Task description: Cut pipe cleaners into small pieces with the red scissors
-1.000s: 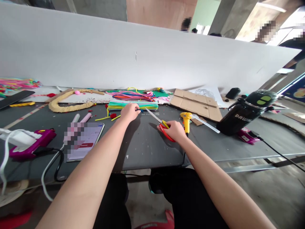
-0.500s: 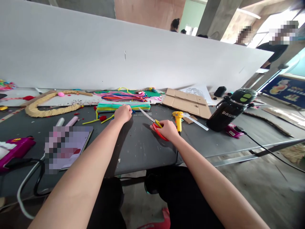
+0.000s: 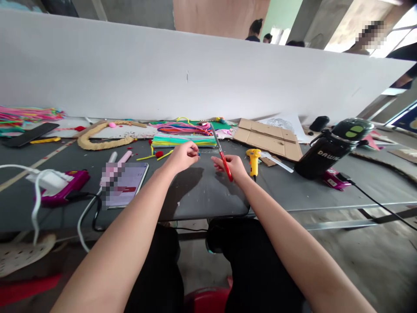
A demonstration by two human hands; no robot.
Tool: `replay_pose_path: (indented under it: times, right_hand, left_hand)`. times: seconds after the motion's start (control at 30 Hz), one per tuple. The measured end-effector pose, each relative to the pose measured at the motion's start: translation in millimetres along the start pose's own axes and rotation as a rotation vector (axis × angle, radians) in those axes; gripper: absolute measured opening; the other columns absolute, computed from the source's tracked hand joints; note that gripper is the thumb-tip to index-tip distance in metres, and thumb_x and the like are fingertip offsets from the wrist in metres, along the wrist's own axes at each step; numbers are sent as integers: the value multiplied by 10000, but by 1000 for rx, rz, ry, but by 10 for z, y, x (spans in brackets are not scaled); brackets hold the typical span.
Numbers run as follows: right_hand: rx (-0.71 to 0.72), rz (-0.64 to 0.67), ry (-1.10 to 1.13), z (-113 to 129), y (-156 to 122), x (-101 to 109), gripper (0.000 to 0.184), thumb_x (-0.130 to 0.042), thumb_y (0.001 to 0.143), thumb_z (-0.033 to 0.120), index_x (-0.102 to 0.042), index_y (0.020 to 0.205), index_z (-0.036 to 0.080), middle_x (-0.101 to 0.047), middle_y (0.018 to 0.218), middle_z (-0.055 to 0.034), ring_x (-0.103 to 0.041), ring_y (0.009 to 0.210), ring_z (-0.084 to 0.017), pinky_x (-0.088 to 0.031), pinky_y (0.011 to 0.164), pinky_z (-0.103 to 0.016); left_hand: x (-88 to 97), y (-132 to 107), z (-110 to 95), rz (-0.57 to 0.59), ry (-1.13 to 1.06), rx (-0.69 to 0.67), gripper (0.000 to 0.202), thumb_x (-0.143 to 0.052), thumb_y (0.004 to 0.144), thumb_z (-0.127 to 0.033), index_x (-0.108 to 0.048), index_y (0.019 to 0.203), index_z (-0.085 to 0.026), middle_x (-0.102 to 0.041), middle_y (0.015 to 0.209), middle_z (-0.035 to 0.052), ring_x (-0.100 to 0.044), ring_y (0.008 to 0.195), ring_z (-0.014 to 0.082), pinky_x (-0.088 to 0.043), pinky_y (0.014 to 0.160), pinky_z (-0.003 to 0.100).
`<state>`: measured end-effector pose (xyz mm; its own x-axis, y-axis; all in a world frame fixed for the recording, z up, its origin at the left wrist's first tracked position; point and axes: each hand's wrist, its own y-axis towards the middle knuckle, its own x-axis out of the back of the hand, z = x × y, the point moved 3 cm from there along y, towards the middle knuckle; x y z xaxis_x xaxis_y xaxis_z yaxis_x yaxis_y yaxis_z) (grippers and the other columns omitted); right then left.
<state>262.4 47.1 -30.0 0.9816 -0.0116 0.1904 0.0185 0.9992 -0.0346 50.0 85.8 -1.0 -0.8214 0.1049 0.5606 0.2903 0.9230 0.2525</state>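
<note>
My left hand (image 3: 185, 157) is closed in a pinch above the grey table, just in front of the pipe cleaner bundle (image 3: 182, 141). A tiny dark blue piece (image 3: 199, 154) shows at its fingertips; its kind is too small to make out. Over on the right, my right hand (image 3: 235, 168) grips a pair of scissors (image 3: 226, 166) with red handles, their blades pointing up and away from me. The scissors look nearly edge-on and closed. A gap separates the two hands. Pink pipe cleaners (image 3: 185, 127) lie loose behind the bundle.
A yellow glue gun (image 3: 253, 161) stands right of my right hand, near cardboard (image 3: 269, 138) and a black bottle (image 3: 332, 150). At left lie a phone (image 3: 128, 187), a purple power strip (image 3: 70, 188) and a curved tan strip (image 3: 85, 141). A white board (image 3: 130, 74) rises behind.
The view has swung left and shifted slightly. My left hand has lifted off the table beside the bundle, and the scissors have turned from slanting left to pointing more upright.
</note>
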Motion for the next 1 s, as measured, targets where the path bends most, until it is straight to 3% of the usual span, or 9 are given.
replay_pose_path:
  times: [0.13, 0.33, 0.53, 0.67, 0.8, 1.0]
  right_hand:
    - [29, 89, 363, 148, -86, -270, 495, -940, 454, 388, -525, 644, 197, -639, 657, 5, -666, 705, -165, -566, 716, -291]
    - [53, 199, 374, 275, -211, -465, 517, -935, 450, 336, -482, 656, 195, -668, 682, 8, -603, 603, -119, -521, 625, -274]
    - [80, 137, 349, 224, -161, -486, 508, -928, 464, 352, -500, 685, 190, -665, 683, 4, -620, 622, -132, -534, 660, -302]
    - [63, 117, 472, 194, -139, -486, 525, -935, 457, 344, -497, 705, 194, -640, 649, 25, -628, 618, -134, -547, 699, -321]
    - [59, 88, 519, 172, -123, -440, 533, -942, 447, 336, -487, 687, 198, -618, 615, 32, -635, 609, -142, -551, 697, -322]
    - [42, 92, 479, 169, -131, -438, 530, -941, 456, 344, -495, 703, 201, -602, 611, 37, -632, 614, -139, -558, 704, -319]
  left_hand:
    - [38, -327, -249, 113, 41, -27, 308, -690, 745, -333, -567, 1002, -217, -746, 897, 50, -695, 814, 202, -500, 713, 304]
    - [105, -507, -476, 177, 139, 34, 448, -683, 779, -363, -437, 1131, -235, -759, 925, 46, -699, 809, 210, -487, 698, 318]
    - [163, -436, -406, 158, 58, 16, 436, -680, 780, -333, -460, 1140, -223, -736, 927, 43, -693, 843, 205, -506, 739, 334]
    - [191, -365, -315, 127, 4, -18, 326, -680, 781, -350, -594, 1057, -199, -722, 977, 74, -686, 905, 213, -525, 777, 345]
    - [155, -328, -274, 191, 37, 7, 285, -676, 796, -416, -692, 961, -184, -740, 973, 78, -686, 904, 220, -524, 829, 363]
    - [68, -300, -283, 213, 102, 7, 338, -639, 823, -518, -709, 893, -195, -730, 878, 57, -644, 791, 199, -474, 704, 325]
